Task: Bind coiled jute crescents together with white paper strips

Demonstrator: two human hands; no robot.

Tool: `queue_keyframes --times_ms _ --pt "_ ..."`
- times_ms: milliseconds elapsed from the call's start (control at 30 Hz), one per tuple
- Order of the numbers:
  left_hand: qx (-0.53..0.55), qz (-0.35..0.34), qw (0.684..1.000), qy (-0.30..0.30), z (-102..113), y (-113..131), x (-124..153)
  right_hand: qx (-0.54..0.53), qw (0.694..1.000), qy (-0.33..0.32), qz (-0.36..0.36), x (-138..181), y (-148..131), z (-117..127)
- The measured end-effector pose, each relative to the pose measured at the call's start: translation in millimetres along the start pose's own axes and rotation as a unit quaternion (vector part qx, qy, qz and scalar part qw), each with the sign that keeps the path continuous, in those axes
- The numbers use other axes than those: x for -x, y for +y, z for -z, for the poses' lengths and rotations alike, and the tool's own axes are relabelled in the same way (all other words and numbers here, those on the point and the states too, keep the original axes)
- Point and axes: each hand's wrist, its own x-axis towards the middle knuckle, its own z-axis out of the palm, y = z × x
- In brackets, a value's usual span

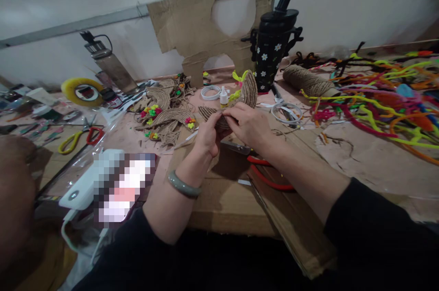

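Note:
Both hands meet over the cardboard in front of me, on a brown crescent of coiled jute cord [206, 112]. My left hand [208, 138] grips it from the left and below. On its right part, the fingertips of my right hand [249, 126] are pinched together and hide much of that end. Just beyond stand a small white glue bottle [224, 98] and another jute crescent [250, 91] with yellow trim. Red-handled scissors [270, 181] lie under my right wrist, blades partly covered. Several finished-looking jute crescents [173, 118] with bright little flowers are heaped to the left.
A black flowered tumbler [270, 53] and a jute cord roll [307, 82] stand behind, with tangled coloured pipe cleaners [373, 103] at right. A power bank [91, 179], a phone [128, 186], yellow-and-red scissors [80, 138], a tape roll [66, 87] and another person's arm [15, 190] are left.

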Motion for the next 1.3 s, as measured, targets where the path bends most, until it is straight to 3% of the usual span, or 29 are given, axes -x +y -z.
queue_keyframes --times_ms 1300 --pt "0.003 0.007 1.000 0.014 -2.9 2.6 1.9 -0.003 1.000 -0.007 0.003 -0.8 1.3 1.1"
